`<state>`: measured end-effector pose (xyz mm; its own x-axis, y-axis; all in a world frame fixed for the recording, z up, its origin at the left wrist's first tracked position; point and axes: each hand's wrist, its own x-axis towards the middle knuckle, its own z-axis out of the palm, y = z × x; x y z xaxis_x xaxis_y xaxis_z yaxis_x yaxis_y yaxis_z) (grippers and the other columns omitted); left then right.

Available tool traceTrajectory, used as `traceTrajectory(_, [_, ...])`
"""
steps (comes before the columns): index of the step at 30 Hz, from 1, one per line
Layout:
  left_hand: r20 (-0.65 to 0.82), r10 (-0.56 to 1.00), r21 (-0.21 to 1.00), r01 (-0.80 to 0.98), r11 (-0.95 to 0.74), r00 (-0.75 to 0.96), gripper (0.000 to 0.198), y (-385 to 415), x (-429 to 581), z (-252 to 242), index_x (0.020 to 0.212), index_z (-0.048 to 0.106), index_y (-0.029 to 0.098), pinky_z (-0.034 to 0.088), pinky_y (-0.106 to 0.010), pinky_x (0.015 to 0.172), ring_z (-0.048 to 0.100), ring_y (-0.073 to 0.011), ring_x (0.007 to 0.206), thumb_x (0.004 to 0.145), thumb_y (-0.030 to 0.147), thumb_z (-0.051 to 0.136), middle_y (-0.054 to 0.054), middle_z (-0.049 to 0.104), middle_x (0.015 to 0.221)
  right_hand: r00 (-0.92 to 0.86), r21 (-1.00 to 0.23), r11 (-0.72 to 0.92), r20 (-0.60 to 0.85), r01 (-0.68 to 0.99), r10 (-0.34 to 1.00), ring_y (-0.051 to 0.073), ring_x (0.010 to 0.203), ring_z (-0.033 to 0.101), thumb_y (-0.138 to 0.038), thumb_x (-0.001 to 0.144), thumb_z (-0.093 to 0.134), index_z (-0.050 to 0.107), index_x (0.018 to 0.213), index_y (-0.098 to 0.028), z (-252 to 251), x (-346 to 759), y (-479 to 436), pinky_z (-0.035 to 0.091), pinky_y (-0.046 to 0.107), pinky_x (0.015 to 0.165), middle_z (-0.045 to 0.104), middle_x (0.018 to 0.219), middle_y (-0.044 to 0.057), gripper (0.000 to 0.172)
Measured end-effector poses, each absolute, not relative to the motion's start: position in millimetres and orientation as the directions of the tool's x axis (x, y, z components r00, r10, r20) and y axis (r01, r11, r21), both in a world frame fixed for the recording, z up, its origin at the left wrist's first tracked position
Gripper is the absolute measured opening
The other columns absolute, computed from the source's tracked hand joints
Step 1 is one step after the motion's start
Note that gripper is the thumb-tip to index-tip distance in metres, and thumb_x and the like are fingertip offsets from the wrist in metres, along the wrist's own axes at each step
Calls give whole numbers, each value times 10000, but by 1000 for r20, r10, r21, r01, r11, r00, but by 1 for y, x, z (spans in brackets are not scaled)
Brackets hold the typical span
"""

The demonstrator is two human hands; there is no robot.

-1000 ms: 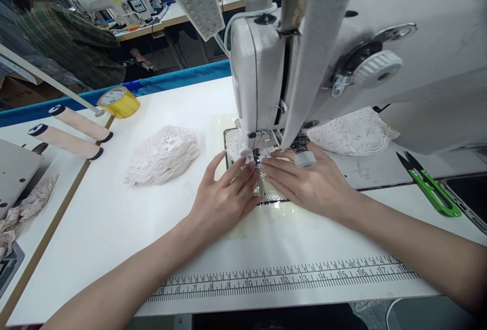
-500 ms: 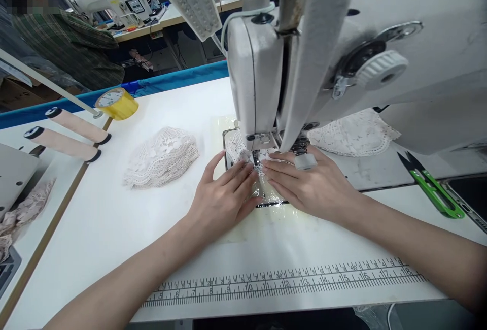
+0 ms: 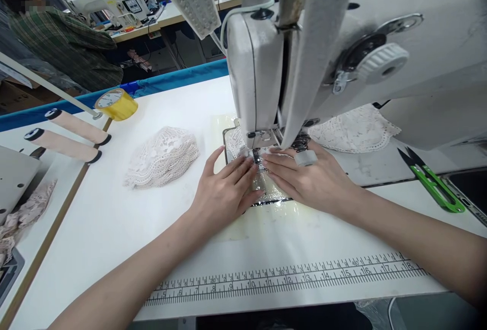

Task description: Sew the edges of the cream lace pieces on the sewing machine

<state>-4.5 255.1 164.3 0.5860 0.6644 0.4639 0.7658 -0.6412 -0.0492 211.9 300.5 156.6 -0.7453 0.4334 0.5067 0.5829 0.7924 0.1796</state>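
A piece of white lace (image 3: 235, 142) lies under the presser foot of the white sewing machine (image 3: 254, 76). My left hand (image 3: 226, 188) rests flat on the left of the foot, fingers stretched out with their tips on the lace and the thumb near the plate's front edge. From the right, my right hand (image 3: 314, 180) lies with extended fingers, its tips on the lace close beside the presser foot. The machine head covers part of the lace and some of my right fingers. Shiny clear film covers the needle plate (image 3: 272, 193) between my hands.
A pile of lace pieces (image 3: 163, 157) sits left; more lace (image 3: 353, 129) lies behind my right hand. Green thread snips (image 3: 431, 180) are at right. Thread cones (image 3: 63, 145) and yellow tape (image 3: 117, 105) stand left. A person in a plaid shirt (image 3: 61, 45) is beyond.
The lace between my fingertips has shifted slightly away from me, and less of it shows in front of the foot. Both hands stay nearly in place.
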Motion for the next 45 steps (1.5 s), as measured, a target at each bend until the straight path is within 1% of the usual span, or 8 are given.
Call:
traceTrajectory(17, [405, 738, -160, 837, -524, 540, 343, 269, -21, 170, 1266, 565, 124, 361, -468, 1053, 617, -248, 1150, 994, 295, 445, -102, 647, 1266, -741, 201, 791, 534, 578, 406, 200, 933, 640, -220, 980, 463, 743, 847, -164, 162, 211, 302, 303, 419, 1106, 747, 960, 56, 314])
traceTrajectory(20, [490, 671, -293, 830, -475, 557, 259, 262, -20, 177, 1031, 664, 136, 422, -431, 850, 678, -206, 745, 952, 347, 535, -49, 734, 842, -738, 203, 794, 548, 573, 393, 209, 946, 643, -168, 950, 494, 740, 884, -162, 166, 213, 300, 334, 428, 1086, 744, 983, 60, 255])
traceTrajectory(23, [592, 576, -307, 818, -486, 564, 210, 257, -17, 182, 738, 632, 162, 386, -366, 661, 524, -128, 465, 909, 279, 602, 47, 555, 502, -743, 219, 802, 564, 556, 361, 218, 928, 649, -99, 915, 499, 727, 978, -131, 168, 213, 295, 388, 431, 1033, 745, 969, 72, 238])
traceTrajectory(26, [561, 565, -169, 752, -637, 605, 72, 259, -14, 178, 886, 656, 150, 448, -355, 768, 652, -159, 730, 902, 184, 594, -20, 700, 779, -743, 191, 830, 579, 524, 336, 198, 864, 653, -39, 890, 476, 690, 1086, -107, 169, 210, 290, 440, 391, 955, 742, 980, 68, 298])
traceTrajectory(29, [481, 603, -26, 698, -716, 636, 225, 261, -13, 171, 1131, 623, 131, 461, -358, 931, 642, -187, 1014, 916, 140, 556, -81, 698, 1095, -738, 132, 853, 579, 505, 347, 172, 801, 644, -3, 875, 436, 694, 1045, -116, 167, 207, 286, 460, 342, 893, 738, 977, 56, 329])
traceTrajectory(35, [423, 700, 70, 749, -658, 575, 255, 260, -13, 168, 1172, 621, 152, 494, -377, 818, 609, -206, 929, 951, 199, 503, -81, 664, 1017, -728, 120, 799, 508, 589, 461, 218, 849, 631, -34, 841, 458, 701, 892, -123, 166, 208, 289, 451, 344, 800, 717, 837, 73, 263])
traceTrajectory(40, [299, 779, 200, 762, -616, 551, 267, 268, -15, 168, 1195, 541, 187, 418, -486, 1044, 516, -252, 1229, 967, 311, 480, -103, 553, 1319, -732, 138, 786, 486, 603, 476, 248, 939, 612, -115, 880, 482, 686, 914, -126, 166, 208, 290, 401, 386, 909, 701, 774, 78, 208])
traceTrajectory(45, [181, 830, 230, 797, -558, 528, 302, 274, -15, 167, 1180, 443, 170, 287, -565, 1146, 451, -289, 1320, 960, 377, 462, -114, 586, 1273, -738, 139, 797, 497, 588, 457, 191, 764, 600, -189, 940, 451, 663, 904, -126, 168, 203, 284, 393, 383, 921, 716, 868, 89, 224])
